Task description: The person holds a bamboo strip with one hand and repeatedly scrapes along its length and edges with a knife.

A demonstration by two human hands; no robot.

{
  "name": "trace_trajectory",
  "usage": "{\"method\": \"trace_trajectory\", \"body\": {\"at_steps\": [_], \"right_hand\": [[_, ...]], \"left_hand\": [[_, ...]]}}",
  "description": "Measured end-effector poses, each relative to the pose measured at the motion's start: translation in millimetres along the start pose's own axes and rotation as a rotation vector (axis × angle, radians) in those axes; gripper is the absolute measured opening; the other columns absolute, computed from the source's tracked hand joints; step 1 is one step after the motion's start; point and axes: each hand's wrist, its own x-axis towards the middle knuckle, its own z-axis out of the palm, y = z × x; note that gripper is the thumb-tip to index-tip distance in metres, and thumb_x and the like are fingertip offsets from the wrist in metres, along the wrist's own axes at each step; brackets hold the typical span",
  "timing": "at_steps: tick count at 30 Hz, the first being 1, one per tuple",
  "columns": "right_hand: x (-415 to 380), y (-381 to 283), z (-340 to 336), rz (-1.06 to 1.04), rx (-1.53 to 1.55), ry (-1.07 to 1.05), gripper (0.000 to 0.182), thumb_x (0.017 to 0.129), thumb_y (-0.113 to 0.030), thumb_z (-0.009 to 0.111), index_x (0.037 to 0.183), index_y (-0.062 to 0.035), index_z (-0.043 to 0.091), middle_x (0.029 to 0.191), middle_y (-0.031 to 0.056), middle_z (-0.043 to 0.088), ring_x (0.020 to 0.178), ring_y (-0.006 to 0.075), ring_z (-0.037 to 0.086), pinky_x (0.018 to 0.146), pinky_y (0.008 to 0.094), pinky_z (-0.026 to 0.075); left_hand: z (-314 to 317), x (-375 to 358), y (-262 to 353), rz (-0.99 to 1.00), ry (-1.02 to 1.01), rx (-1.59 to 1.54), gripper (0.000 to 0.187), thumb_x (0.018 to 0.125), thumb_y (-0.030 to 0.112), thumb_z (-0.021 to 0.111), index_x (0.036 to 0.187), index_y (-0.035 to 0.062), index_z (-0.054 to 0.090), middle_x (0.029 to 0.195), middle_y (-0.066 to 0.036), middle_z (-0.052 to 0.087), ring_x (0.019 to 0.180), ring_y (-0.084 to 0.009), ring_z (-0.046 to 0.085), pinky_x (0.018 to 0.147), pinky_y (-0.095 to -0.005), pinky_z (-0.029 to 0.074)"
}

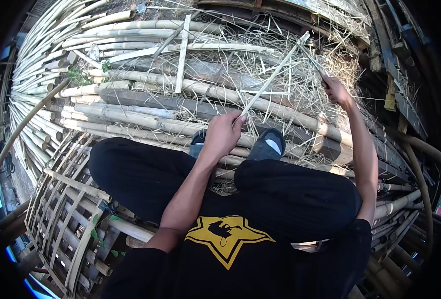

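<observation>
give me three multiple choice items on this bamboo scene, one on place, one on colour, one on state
1. Where is the near end of the strip?
A. in the left hand
B. under a shoe
C. on the frame

2. What colour is the star on the shirt?
A. red
B. yellow
C. white

3. How is the right hand?
A. open and flat
B. resting on a knee
C. closed on a tool handle

Answers: 1 A, the left hand pinches the strip's near end. 2 B, the star is yellow on black. 3 C, its fingers are closed round a handle, raised by the strip's far end.
</observation>
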Motion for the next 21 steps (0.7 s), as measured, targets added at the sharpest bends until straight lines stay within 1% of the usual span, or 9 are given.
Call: {"method": "trace_trajectory", "body": {"at_steps": [2, 4, 5, 8, 10, 14, 17, 19, 21], "right_hand": [[-11.6, -0.9, 6.6, 0.009, 0.511, -0.330, 0.048, 0.101, -0.054, 0.031, 0.071, -0.0167, 0.035, 0.053, -0.0108, 0.024, 0.040, 0.0020, 0.014, 0.034, 0.0218, 0.013], [-10.0, 0.4, 10.0, 0.008, 0.534, -0.336, 0.047, 0.101, -0.054, 0.030, 0.073, -0.0161, 0.036, 0.053, -0.0104, 0.024, 0.040, 0.0022, 0.016, 0.034, 0.0212, 0.013], [-9.8, 0.7, 12.7, 0.010, 0.560, -0.345, 0.046, 0.101, -0.053, 0.030, 0.076, -0.0154, 0.037, 0.053, -0.0100, 0.023, 0.039, 0.0024, 0.017, 0.034, 0.0206, 0.013], [-2.2, 0.0, 45.2, -0.185, 0.074, 0.033, 0.051, 0.096, -0.058, 0.044, 0.074, -0.0124, 0.049, 0.051, -0.0086, 0.030, 0.038, 0.0036, 0.021, 0.034, 0.0238, 0.016], [-16.8, -20.0, 69.8, -0.157, 0.176, -0.044, 0.049, 0.094, -0.057, 0.051, 0.082, -0.0095, 0.057, 0.052, -0.0085, 0.032, 0.040, 0.0032, 0.024, 0.037, 0.0238, 0.018], [-20.8, -46.9, 108.7, -0.165, 0.578, -0.044, 0.031, 0.094, -0.038, 0.060, 0.085, -0.0092, 0.053, 0.054, -0.0088, 0.034, 0.040, 0.0026, 0.025, 0.037, 0.0223, 0.018], [-20.1, -51.2, 116.0, -0.203, 0.701, -0.001, 0.025, 0.092, -0.027, 0.066, 0.085, -0.0100, 0.050, 0.055, -0.0088, 0.035, 0.040, 0.0024, 0.026, 0.037, 0.0220, 0.018], [-27.8, -56.4, 122.0, -0.189, 0.731, -0.011, 0.025, 0.091, -0.024, 0.068, 0.085, -0.0105, 0.048, 0.055, -0.0088, 0.036, 0.040, 0.0024, 0.028, 0.036, 0.0222, 0.019], [-40.3, -60.7, 136.7, -0.183, 0.753, -0.056, 0.025, 0.091, -0.024, 0.068, 0.085, -0.0103, 0.048, 0.056, -0.0088, 0.036, 0.040, 0.0024, 0.029, 0.036, 0.0221, 0.020]], "left_hand": [[-2.0, 4.0, -11.9, -0.059, -0.049, 0.137, 0.020, 0.095, 0.017, 0.055, 0.095, 0.0007, 0.066, 0.056, -0.011, 0.055, 0.050, -0.0217, 0.054, 0.052, -0.0367, 0.042], [-4.0, 5.6, -6.1, -0.032, -0.053, 0.139, 0.020, 0.095, 0.016, 0.054, 0.091, -0.0011, 0.064, 0.057, -0.009, 0.057, 0.051, -0.0171, 0.057, 0.051, -0.0339, 0.044], [-5.0, 6.0, -0.7, -0.152, -0.103, -0.038, 0.020, 0.096, 0.016, 0.053, 0.091, -0.0013, 0.063, 0.058, -0.006, 0.057, 0.050, -0.0140, 0.056, 0.049, -0.0306, 0.044], [-0.5, 8.5, -3.1, -0.274, -0.214, -0.302, 0.021, 0.098, 0.016, 0.052, 0.092, -0.0013, 0.061, 0.061, -0.003, 0.057, 0.049, -0.0085, 0.054, 0.046, -0.0241, 0.043], [4.5, 10.5, -7.3, -0.276, -0.282, -0.385, 0.021, 0.099, 0.017, 0.051, 0.094, -0.0011, 0.060, 0.063, -0.001, 0.057, 0.049, -0.0061, 0.053, 0.045, -0.0210, 0.042], [14.2, 8.0, -6.0, -0.332, -0.483, -0.581, 0.024, 0.100, 0.021, 0.052, 0.094, -0.0011, 0.060, 0.066, -0.001, 0.059, 0.050, -0.0057, 0.054, 0.046, -0.0199, 0.042], [14.6, 8.3, -12.1, -0.341, -0.566, -0.554, 0.029, 0.099, 0.025, 0.055, 0.108, -0.0021, 0.057, 0.073, -0.003, 0.062, 0.053, -0.0075, 0.058, 0.048, -0.0196, 0.044], [21.6, 4.5, -5.7, -0.310, -0.406, -0.543, 0.043, 0.097, 0.029, 0.057, 0.126, -0.0021, 0.048, 0.081, -0.006, 0.063, 0.055, -0.0104, 0.060, 0.050, -0.0194, 0.046], [27.9, 9.1, 1.5, -0.338, -0.395, -0.561, 0.050, 0.097, 0.031, 0.058, 0.131, -0.0015, 0.043, 0.084, -0.007, 0.063, 0.055, -0.0114, 0.061, 0.050, -0.0200, 0.047]]}}
